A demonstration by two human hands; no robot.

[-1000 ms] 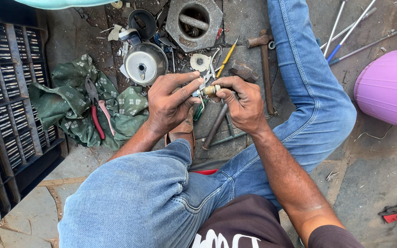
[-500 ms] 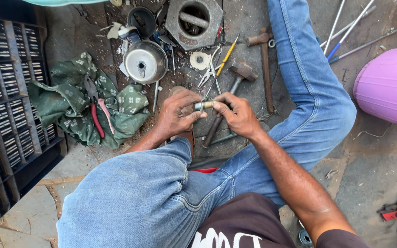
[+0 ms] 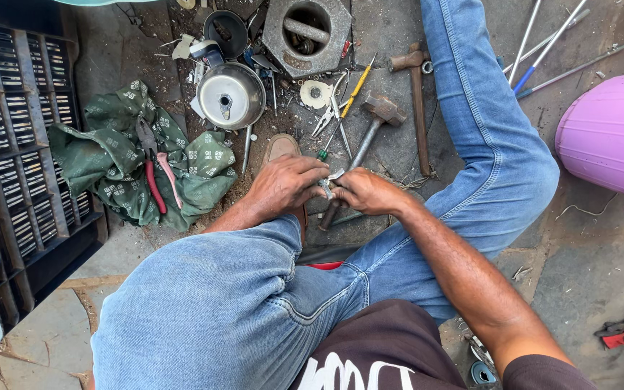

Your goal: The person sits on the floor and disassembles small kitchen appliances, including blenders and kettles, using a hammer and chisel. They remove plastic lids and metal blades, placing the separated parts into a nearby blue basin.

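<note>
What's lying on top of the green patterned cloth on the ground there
On the green cloth lies a pair of red-handled pliers, handles pointing toward the person. Whatever lies inside its bunched folds or beneath it is covered. Both hands work to its right, off the cloth.

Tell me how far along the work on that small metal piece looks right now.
Partly done, at a guess: the metal kettle body lies opened among loose parts. In hand: the left hand and right hand pinch a small metal part together. Left: hammers and pliers lie idle, nothing looks reassembled.
</note>
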